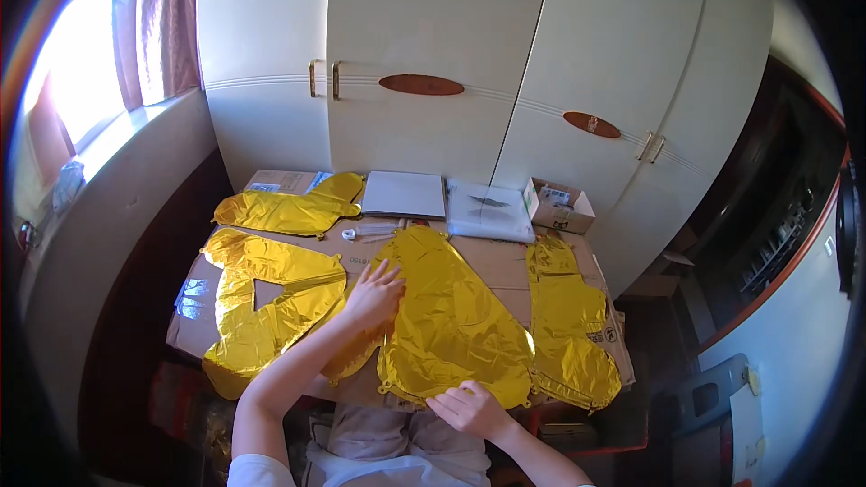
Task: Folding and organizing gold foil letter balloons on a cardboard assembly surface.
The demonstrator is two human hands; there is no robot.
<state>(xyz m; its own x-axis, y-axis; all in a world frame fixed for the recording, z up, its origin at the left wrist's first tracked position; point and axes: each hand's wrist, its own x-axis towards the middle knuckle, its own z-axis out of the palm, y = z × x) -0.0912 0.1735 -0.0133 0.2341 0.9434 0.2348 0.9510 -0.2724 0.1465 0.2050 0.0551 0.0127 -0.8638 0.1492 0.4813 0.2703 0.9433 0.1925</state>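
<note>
Head view: four pieces of gold foil lie on cardboard (pixel 365 257), in front of pale cabinets (pixel 433 18).
Middle foil (pixel 460 316): the biggest piece, between the two hands; narrow at the far end, broad at the near edge, which reaches the near side of the cardboard.
Its surface: bright, mirror-like yellow gold, flat and slack, with fine creases and soft dents throughout and lighter glints along the folds.
Its rim: a thin flat seam, slightly puckered, with small tabs at the near corners.
Left hand (pixel 374 296): palm down on the left edge of the middle foil, fingers loosely spread; not closed around anything.
Right hand (pixel 469 408): fingers bent over the near edge, touching it; whether they pinch it, I cannot tell.
Under the left forearm: more gold foil, partly hidden; whether it belongs to the middle foil is unclear.
Left foil (pixel 302 261): angular, with an opening showing cardboard.
Far foil (pixel 284 214): bent, wrinkled.
Right foil (pixel 573 325): long, crumpled, wavy-edged.
</note>
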